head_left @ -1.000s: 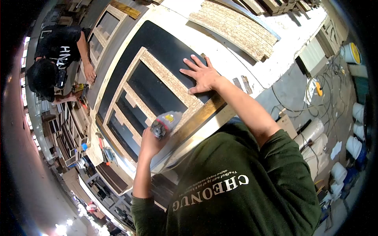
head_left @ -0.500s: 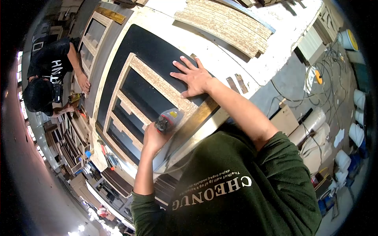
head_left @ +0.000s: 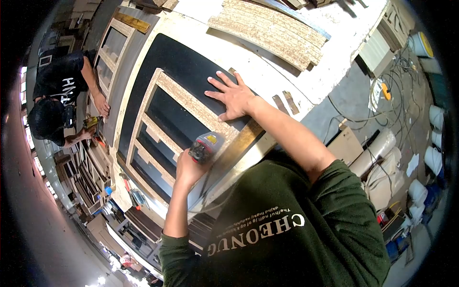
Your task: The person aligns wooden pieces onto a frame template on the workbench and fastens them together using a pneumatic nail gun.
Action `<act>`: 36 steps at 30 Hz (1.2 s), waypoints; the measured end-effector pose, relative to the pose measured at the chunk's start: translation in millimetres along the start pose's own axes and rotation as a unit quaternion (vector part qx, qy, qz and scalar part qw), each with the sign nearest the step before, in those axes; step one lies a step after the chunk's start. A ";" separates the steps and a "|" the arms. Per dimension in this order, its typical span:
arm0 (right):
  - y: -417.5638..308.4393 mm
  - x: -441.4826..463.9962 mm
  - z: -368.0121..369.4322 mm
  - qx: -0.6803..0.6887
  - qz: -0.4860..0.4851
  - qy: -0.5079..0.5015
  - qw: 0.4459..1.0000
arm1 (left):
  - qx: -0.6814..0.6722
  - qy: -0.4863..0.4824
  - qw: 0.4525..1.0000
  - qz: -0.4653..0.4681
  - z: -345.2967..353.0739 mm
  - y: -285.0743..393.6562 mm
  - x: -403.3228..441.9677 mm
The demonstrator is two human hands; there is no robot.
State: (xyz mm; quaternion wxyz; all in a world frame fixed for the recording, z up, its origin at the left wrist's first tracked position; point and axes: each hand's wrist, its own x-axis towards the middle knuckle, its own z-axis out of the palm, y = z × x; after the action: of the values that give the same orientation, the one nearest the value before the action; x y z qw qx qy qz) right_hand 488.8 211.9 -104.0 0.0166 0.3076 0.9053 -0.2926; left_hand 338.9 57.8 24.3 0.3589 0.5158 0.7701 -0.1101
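Observation:
A grey and red power tool (head_left: 209,143) is in my left hand (head_left: 187,168), which is closed round it. The tool is over the near corner of a chipboard frame (head_left: 189,98), and its tip is hidden. This frame lies on a black panel (head_left: 184,55), with crosspieces and small blocks inside it. My right hand (head_left: 235,99) rests palm down with fingers spread, on the panel and beside the frame's long rail. Along the near edge runs a brownish-yellow strip (head_left: 246,138).
Curved chipboard strips (head_left: 267,33) are stacked on the white table (head_left: 334,57). Two small metal pieces (head_left: 285,102) lie near its edge. Across the table, a co-worker (head_left: 60,91) leans over another frame (head_left: 109,57). Cables (head_left: 399,91) and white buckets (head_left: 432,160) are on the floor.
The view has shifted, so the frame and panel appear slightly further left. My left hand keeps the tool near the same corner; my right hand stays spread on the panel.

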 end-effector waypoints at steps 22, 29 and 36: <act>4.2 -1.6 14.2 0.000 -0.031 0.102 0.994 | -0.087 0.055 0.994 0.022 13.2 -2.1 -2.8; 0.9 -7.6 13.1 0.085 -0.046 0.182 0.978 | -0.082 0.074 0.994 -0.012 42.5 -55.2 -67.9; -27.3 13.3 8.4 0.131 0.057 0.202 0.969 | -0.255 0.216 0.921 -0.202 103.6 -171.6 -185.5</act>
State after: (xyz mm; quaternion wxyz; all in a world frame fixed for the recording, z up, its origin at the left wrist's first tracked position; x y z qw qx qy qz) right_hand 461.3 197.1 -99.5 -0.1905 0.4105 0.8248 -0.3391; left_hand 273.6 -206.9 39.1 0.2735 0.2513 0.9189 0.1332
